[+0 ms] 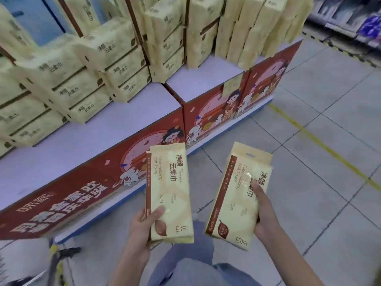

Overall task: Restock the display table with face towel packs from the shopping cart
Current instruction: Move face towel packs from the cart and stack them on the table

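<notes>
Head view: left hand (pixel 142 228) holds left pack (pixel 171 190), right hand (pixel 266 215) right pack (pixel 235 199), near stacked display table (pixel 115 129).

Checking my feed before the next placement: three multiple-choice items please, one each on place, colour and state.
1. Where is the pack in the left hand? A on the table top; B in front of the display table, over the floor; C on a far shelf.
2. The front panel is mainly: A green; B red; C black.
3. The right hand: A hangs empty; B rests on the table; C grips a second pack.
Answers: 1 B, the table top lies beyond it; 2 B, red behind the cartoons; 3 C, thumb across its front.
</notes>
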Demonstrator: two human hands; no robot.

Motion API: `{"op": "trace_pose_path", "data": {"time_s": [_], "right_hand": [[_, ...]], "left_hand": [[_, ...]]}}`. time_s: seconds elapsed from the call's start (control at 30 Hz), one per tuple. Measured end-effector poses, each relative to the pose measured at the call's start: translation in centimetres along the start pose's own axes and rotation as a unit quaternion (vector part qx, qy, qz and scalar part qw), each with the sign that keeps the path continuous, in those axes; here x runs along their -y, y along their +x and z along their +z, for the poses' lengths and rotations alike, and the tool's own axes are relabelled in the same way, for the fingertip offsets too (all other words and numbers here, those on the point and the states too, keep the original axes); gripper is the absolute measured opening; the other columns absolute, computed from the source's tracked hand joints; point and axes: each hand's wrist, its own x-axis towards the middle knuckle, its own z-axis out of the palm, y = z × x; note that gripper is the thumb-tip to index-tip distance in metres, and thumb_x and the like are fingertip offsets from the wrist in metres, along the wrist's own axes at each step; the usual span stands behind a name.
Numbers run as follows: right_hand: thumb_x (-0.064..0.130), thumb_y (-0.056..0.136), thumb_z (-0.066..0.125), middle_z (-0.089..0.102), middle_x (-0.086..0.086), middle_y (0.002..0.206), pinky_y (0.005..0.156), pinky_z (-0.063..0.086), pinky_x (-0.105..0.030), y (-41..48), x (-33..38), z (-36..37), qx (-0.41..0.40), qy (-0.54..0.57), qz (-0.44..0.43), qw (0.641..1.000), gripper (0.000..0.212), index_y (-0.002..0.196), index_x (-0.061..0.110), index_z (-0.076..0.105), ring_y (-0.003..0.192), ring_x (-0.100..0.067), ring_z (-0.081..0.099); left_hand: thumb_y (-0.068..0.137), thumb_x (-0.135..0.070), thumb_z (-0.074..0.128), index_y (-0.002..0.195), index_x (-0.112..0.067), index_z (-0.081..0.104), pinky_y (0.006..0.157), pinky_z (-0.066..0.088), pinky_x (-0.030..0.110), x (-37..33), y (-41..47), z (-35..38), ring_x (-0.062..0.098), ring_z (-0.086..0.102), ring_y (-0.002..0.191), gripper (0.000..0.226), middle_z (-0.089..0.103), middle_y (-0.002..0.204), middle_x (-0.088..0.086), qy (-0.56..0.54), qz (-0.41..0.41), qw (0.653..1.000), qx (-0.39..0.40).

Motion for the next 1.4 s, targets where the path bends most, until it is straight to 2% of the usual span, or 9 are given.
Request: {"op": "trace_pose_path", "data": {"time_s": [0.1, 0.27, 0.6, 0.8, 0.93, 1.03, 1.2, 1.27, 1.4], "right_hand": [[0.033, 0.083, 0.062, 0.071, -0.010, 0.109, 0.080, 0.053, -0.045, 3.7, 3.5, 0.3, -0.008, 0.013, 0.000, 1.000, 0.045, 0.124, 0.015, 0.060, 0.101, -0.030, 0.066], [0.037, 0.072, 0.067, 0.070, -0.010, 0.112, 0.085, 0.052, -0.049, 10.4, 9.6, 1.3, -0.035, 0.012, -0.008, 0.999, 0.057, 0.125, 0.016, 0.059, 0.105, -0.032, 0.065], [0.036, 0.072, 0.065, 0.069, -0.015, 0.111, 0.086, 0.051, -0.051, 19.0, 20.8, 0.4, -0.074, 0.065, -0.017, 0.995, 0.056, 0.122, 0.013, 0.060, 0.103, -0.036, 0.064], [0.041, 0.066, 0.073, 0.066, -0.016, 0.118, 0.082, 0.052, -0.048, 27.3, 27.4, 0.4, -0.078, 0.075, -0.002, 0.994, 0.066, 0.125, 0.013, 0.059, 0.106, -0.037, 0.063], [0.045, 0.045, 0.089, 0.068, -0.016, 0.113, 0.087, 0.051, -0.056, 34.0, 33.3, 2.6, -0.032, -0.010, 0.019, 0.999, 0.091, 0.124, 0.012, 0.058, 0.105, -0.038, 0.063], [0.036, 0.064, 0.076, 0.070, -0.017, 0.107, 0.084, 0.053, -0.056, 38.3, 37.6, 5.4, 0.033, -0.103, 0.036, 0.993, 0.069, 0.124, 0.008, 0.054, 0.098, -0.038, 0.066], [0.019, 0.076, 0.070, 0.074, -0.010, 0.093, 0.058, 0.057, -0.033, 43.5, 42.5, 12.1, 0.159, -0.253, 0.040, 0.953, 0.045, 0.117, 0.006, 0.057, 0.077, -0.025, 0.072], [0.019, 0.076, 0.072, 0.073, -0.010, 0.100, 0.065, 0.057, -0.036, 44.9, 43.2, 14.9, 0.198, -0.300, 0.045, 0.932, 0.045, 0.118, 0.011, 0.057, 0.083, -0.025, 0.071], [0.023, 0.072, 0.079, 0.071, -0.005, 0.102, 0.084, 0.054, -0.051, 47.3, 43.4, 20.7, 0.254, -0.383, 0.012, 0.888, 0.036, 0.101, 0.022, 0.059, 0.092, -0.026, 0.069]], "left_hand": [[0.077, -0.011, 0.067, 0.119, -0.007, 0.057, 0.044, 0.055, 0.035, -1.0, 2.9, 3.0, 0.026, 0.071, 0.060, 0.043, 0.075, 0.083, 0.010, 0.006, -0.012, 1.000, -0.007], [0.061, -0.019, 0.072, 0.119, -0.008, 0.057, 0.049, 0.058, 0.036, -4.3, 10.3, 9.8, 0.025, 0.072, 0.062, 0.061, 0.075, 0.087, 0.010, 0.012, -0.032, 0.999, 0.001], [0.059, -0.019, 0.085, 0.122, -0.010, 0.058, 0.058, 0.059, 0.036, -14.3, 21.6, 26.4, 0.028, 0.072, 0.080, 0.069, 0.073, 0.103, 0.012, 0.074, -0.008, 0.994, 0.077], [0.061, -0.022, 0.074, 0.117, -0.011, 0.061, 0.056, 0.058, 0.034, -17.1, 27.6, 34.7, 0.027, 0.072, 0.080, 0.058, 0.073, 0.101, 0.012, 0.060, -0.002, 0.995, 0.086], [0.061, -0.020, 0.073, 0.115, -0.011, 0.062, 0.052, 0.057, 0.033, -17.9, 30.7, 39.2, 0.024, 0.072, 0.072, 0.055, 0.075, 0.095, 0.010, 0.013, 0.016, 0.999, 0.029], [0.065, -0.016, 0.071, 0.114, -0.010, 0.061, 0.048, 0.056, 0.032, -18.5, 31.5, 41.8, 0.022, 0.072, 0.066, 0.050, 0.075, 0.091, 0.009, -0.054, 0.023, 0.998, -0.028], [0.054, -0.023, 0.083, 0.112, -0.011, 0.061, 0.049, 0.058, 0.033, -19.0, 31.6, 44.3, 0.020, 0.072, 0.065, 0.063, 0.076, 0.085, 0.005, -0.169, 0.054, 0.976, -0.130], [0.060, -0.021, 0.080, 0.106, -0.015, 0.061, 0.047, 0.057, 0.031, -18.9, 31.3, 44.6, 0.017, 0.072, 0.063, 0.051, 0.076, 0.081, 0.001, -0.213, 0.063, 0.961, -0.164], [0.044, -0.032, 0.087, 0.111, -0.011, 0.064, 0.050, 0.057, 0.032, -18.7, 31.0, 44.3, 0.022, 0.072, 0.071, 0.073, 0.075, 0.093, 0.008, -0.265, 0.070, 0.930, -0.243]]}}
